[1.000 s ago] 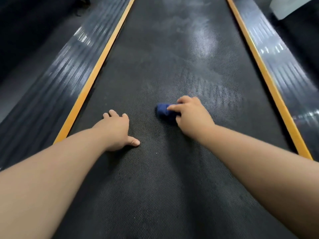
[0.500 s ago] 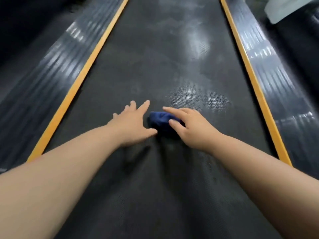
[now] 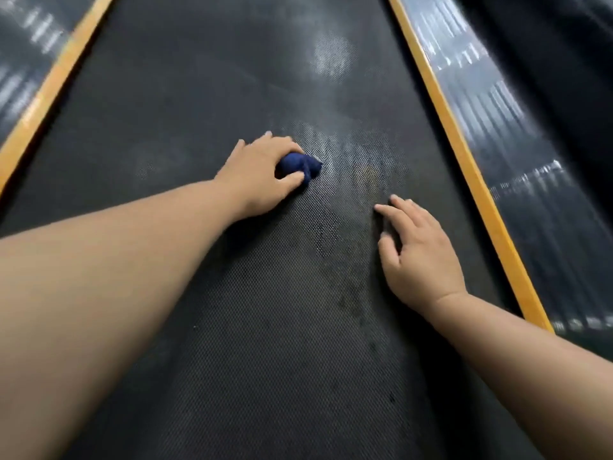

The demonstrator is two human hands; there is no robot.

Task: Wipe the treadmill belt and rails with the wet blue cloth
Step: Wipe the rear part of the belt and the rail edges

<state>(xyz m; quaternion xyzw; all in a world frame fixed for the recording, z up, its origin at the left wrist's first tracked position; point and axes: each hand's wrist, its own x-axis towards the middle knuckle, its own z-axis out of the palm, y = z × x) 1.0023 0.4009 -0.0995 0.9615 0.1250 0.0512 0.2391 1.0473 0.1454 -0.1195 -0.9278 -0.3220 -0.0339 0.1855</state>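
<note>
Blue cloth (image 3: 298,166) bunched in left hand (image 3: 258,175), seemingly pressed on belt (image 3: 215,94).

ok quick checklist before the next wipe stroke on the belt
1. Cloth held: left hand grips the blue cloth. Ok.
2. Cloth on surface: it sits against the belt. Ok.
3. Cloth spread for coverage: wadded into a small ball. Not ok.
4. Other hand out of the way: right hand rests flat on the belt, apart from the cloth. Ok.
5. Cloth wet enough: cannot tell.
6. Right rail wiped: only glare shows. Cannot tell.
</note>
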